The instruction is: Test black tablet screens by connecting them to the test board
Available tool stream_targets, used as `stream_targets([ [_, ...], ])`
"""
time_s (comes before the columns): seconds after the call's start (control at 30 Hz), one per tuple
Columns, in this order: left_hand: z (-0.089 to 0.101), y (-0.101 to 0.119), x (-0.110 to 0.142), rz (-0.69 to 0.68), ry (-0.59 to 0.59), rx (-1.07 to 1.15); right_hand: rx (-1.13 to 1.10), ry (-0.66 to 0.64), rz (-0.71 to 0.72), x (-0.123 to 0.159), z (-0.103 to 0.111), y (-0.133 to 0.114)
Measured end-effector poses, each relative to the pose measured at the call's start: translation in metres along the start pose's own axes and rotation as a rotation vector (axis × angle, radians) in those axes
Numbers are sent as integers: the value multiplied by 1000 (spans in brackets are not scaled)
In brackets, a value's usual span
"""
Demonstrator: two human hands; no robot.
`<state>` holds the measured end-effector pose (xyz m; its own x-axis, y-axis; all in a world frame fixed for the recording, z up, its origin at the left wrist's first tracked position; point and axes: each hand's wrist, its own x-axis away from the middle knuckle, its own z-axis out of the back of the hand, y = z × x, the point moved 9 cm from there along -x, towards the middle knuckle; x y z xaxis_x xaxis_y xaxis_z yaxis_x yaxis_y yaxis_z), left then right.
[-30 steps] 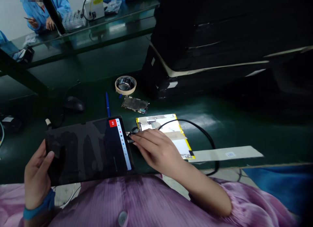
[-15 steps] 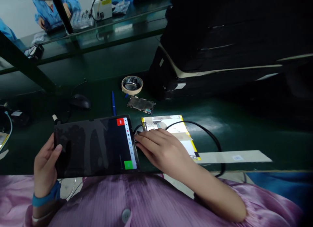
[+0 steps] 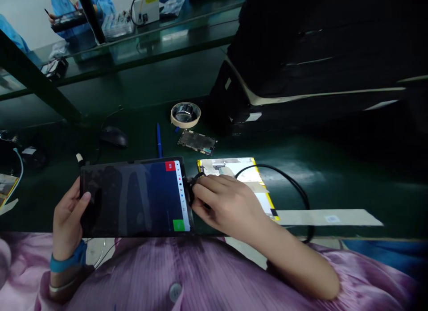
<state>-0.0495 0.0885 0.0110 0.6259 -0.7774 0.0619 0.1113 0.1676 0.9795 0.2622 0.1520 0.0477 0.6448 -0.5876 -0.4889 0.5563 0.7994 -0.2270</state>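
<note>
A black tablet (image 3: 133, 197) with a lit screen, a red tile and a green tile at its right side, lies in front of me over the table edge. My left hand (image 3: 68, 217) grips its left end, thumb on the glass. My right hand (image 3: 222, 204) is closed at the tablet's right edge, pinching the plug of a black cable (image 3: 294, 186) that loops off to the right. Under that hand lies a flat white and yellow-edged battery pack (image 3: 240, 170).
A circuit board (image 3: 197, 142), a roll of tape (image 3: 185, 114), a blue pen (image 3: 159, 139) and a black mouse (image 3: 114, 135) lie beyond the tablet. A paper strip (image 3: 329, 217) lies right. A tall black stack (image 3: 317, 65) fills the back right. Blue-coated people work at the far bench.
The tablet screen has brightened to blue and a green tile appeared. My right fingers have curled from flat into a pinch on the cable plug at the tablet's edge.
</note>
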Motion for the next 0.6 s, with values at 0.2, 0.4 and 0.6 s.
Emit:
stream_targets([
  [0.2, 0, -1, 2, 49, 12, 5, -355, -19, -131, 21, 3, 18],
  [0.4, 3, 0, 2, 64, 73, -18, -676, -175, -201, 27, 0, 37],
  [0.6, 2, 0, 2, 89, 82, -30, -765, -187, -268, 24, -9, 40],
])
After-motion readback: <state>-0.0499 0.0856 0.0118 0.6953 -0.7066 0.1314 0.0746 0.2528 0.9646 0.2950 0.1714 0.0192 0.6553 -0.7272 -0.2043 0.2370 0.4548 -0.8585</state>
